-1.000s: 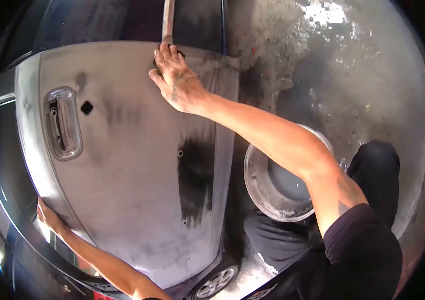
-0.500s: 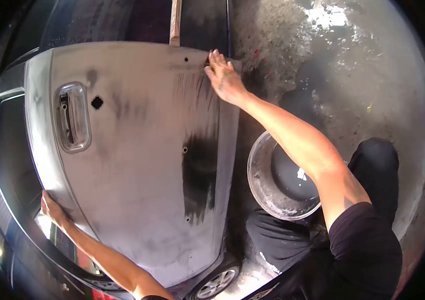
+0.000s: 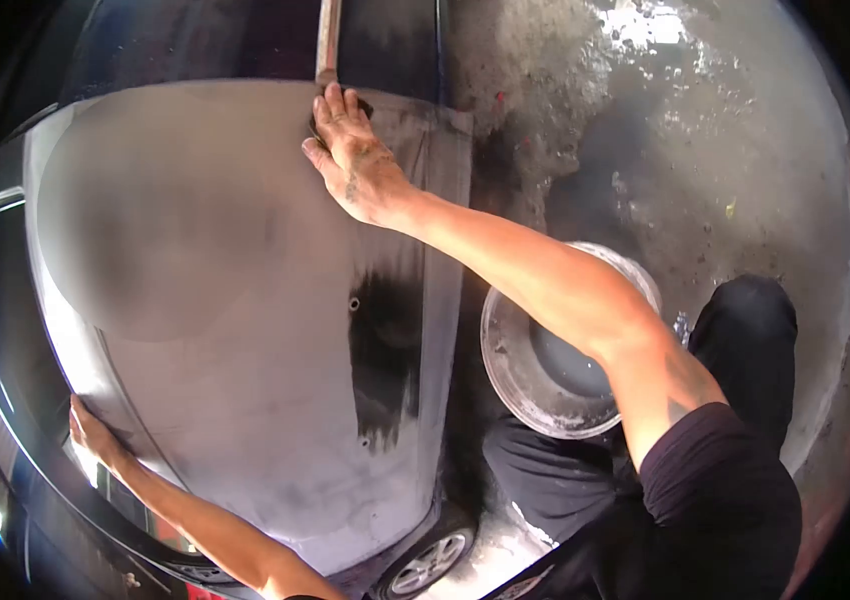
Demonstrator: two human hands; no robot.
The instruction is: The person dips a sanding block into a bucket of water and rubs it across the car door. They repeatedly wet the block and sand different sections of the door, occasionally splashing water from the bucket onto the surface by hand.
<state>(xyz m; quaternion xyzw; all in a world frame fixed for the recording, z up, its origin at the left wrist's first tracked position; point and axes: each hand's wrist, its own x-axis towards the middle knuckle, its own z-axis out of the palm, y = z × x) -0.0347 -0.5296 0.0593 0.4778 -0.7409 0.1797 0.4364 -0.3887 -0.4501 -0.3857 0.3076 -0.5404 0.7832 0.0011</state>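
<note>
A grey, sanded car door (image 3: 245, 400) fills the middle of the head view, with a dark patch near its lower edge. My right hand (image 3: 360, 160) presses nearly flat on the door by its far edge. Under its fingers a dark sanding pad (image 3: 366, 106) shows at the sides; most of it is hidden. At the window side, my left hand (image 3: 97, 437) grips the door's edge, its fingers partly hidden behind it. A blurred patch covers the handle area.
A round bucket (image 3: 510, 375) with greyish liquid stands on the wet concrete floor (image 3: 685, 170), between the door and my knees. A wooden strip (image 3: 329, 40) meets the door's far edge. A car wheel (image 3: 430, 565) sits at the bottom.
My right hand has slid left across the door with the pad, from the lower corner towards the wooden strip. My left hand keeps its place on the door's edge. The view has shifted slightly.
</note>
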